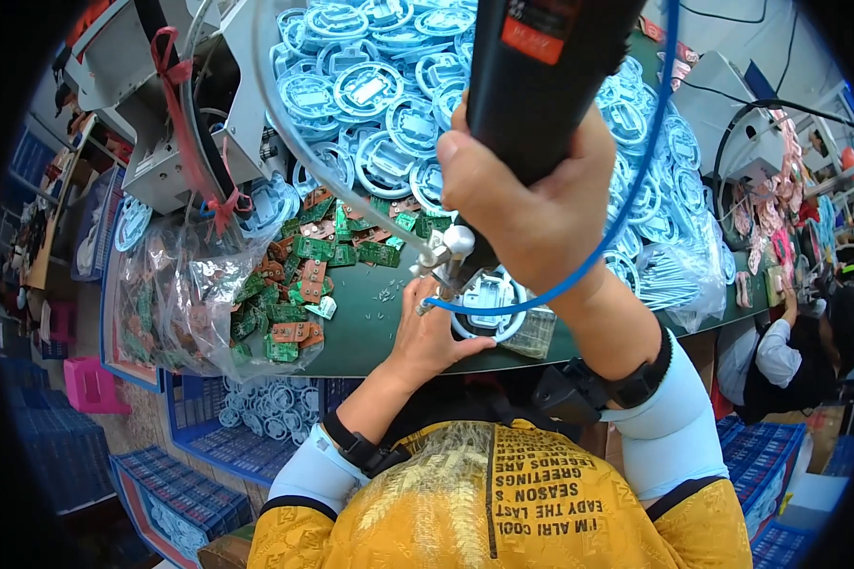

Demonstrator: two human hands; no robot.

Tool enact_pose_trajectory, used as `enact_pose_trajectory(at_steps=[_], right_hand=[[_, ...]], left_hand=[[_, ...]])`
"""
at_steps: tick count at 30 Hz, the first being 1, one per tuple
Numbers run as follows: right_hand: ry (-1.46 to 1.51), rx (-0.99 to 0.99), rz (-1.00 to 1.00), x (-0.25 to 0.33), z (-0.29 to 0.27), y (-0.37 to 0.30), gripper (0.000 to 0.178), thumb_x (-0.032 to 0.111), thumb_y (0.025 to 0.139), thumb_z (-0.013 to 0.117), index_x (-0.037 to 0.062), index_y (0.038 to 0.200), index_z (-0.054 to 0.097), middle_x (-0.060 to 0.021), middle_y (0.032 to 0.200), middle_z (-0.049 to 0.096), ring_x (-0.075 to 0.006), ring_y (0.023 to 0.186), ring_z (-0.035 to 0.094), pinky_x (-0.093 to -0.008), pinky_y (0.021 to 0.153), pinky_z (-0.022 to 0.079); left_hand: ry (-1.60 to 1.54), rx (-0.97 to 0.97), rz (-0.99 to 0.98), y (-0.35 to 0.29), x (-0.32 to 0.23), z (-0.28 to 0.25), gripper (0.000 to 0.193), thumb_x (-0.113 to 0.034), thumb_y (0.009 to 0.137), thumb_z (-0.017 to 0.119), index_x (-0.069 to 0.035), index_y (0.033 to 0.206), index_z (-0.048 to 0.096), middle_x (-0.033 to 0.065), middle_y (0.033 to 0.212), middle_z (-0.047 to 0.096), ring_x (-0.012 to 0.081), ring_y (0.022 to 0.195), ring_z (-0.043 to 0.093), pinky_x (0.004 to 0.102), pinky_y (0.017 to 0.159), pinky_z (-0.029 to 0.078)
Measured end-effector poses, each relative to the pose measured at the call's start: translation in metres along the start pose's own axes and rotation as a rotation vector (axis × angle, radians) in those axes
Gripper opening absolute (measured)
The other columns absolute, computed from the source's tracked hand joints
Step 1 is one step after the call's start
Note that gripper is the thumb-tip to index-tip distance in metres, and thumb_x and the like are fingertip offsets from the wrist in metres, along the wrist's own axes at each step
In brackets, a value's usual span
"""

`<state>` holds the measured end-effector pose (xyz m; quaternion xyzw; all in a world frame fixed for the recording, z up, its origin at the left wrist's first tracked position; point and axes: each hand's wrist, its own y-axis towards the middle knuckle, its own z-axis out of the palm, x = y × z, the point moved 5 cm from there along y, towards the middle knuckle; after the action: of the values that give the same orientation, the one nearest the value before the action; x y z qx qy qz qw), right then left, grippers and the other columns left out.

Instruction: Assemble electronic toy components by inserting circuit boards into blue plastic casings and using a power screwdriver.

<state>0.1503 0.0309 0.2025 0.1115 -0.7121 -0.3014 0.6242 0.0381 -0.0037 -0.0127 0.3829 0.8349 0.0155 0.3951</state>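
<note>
My right hand (550, 209) is wrapped round a thick black power screwdriver (531, 114), which points down. A metal and white nozzle fitting (451, 254) sits at its lower end, with a clear tube and a blue hose (626, 213) running to it. Below, near the table's front edge, lies a round light-blue plastic housing (491, 292). My left hand (422, 334) grips this housing from its left, the thumb along its near rim. The nozzle and hose cover part of the housing, and the screwdriver's tip is hidden.
Light-blue housings (370, 90) are heaped across the back of the green table (351, 356). Left of my hands lie green and brown circuit boards (299, 270) beside a clear plastic bag (185, 299). A grey machine (176, 123) stands back left. Blue crates (199, 417) stand below; another person (778, 346) sits far right.
</note>
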Motion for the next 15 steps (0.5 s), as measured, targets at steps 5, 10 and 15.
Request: enact_pose_trajectory(at_steps=[5,10,15], right_hand=[[0.097,-0.041,0.058,-0.007,-0.004,0.004,0.034,0.011,0.069,0.073,0.0031,0.096,0.053,-0.0020,0.072,0.051,-0.0126,0.062,0.048,-0.0290,0.056,0.043],[0.111,-0.103,-0.127,0.052,-0.071,0.009,0.023,0.012,0.082,0.069,-0.0019,0.096,0.058,-0.0064,0.068,0.061,-0.0137,0.055,0.061,-0.0259,0.051,0.049],[-0.143,-0.107,-0.065,0.049,-0.077,-0.012,0.033,0.010,0.083,0.064,-0.0064,0.109,0.054,-0.0091,0.075,0.059,-0.0170,0.060,0.062,-0.0297,0.056,0.051]], left_hand=[[0.018,0.030,0.035,0.001,-0.002,0.001,0.098,-0.035,0.055,0.090,0.001,0.132,0.041,0.0201,0.137,0.044,0.0352,0.124,0.044,0.0500,0.105,0.029],[0.035,-0.048,0.029,0.000,-0.015,-0.004,0.103,-0.032,0.058,0.087,-0.005,0.142,0.034,0.0148,0.139,0.044,0.0322,0.127,0.042,0.0483,0.105,0.027],[0.151,0.015,0.107,0.014,-0.024,0.000,0.087,-0.026,0.059,0.084,-0.005,0.134,0.047,0.0116,0.132,0.048,0.0293,0.127,0.042,0.0478,0.103,0.028]])
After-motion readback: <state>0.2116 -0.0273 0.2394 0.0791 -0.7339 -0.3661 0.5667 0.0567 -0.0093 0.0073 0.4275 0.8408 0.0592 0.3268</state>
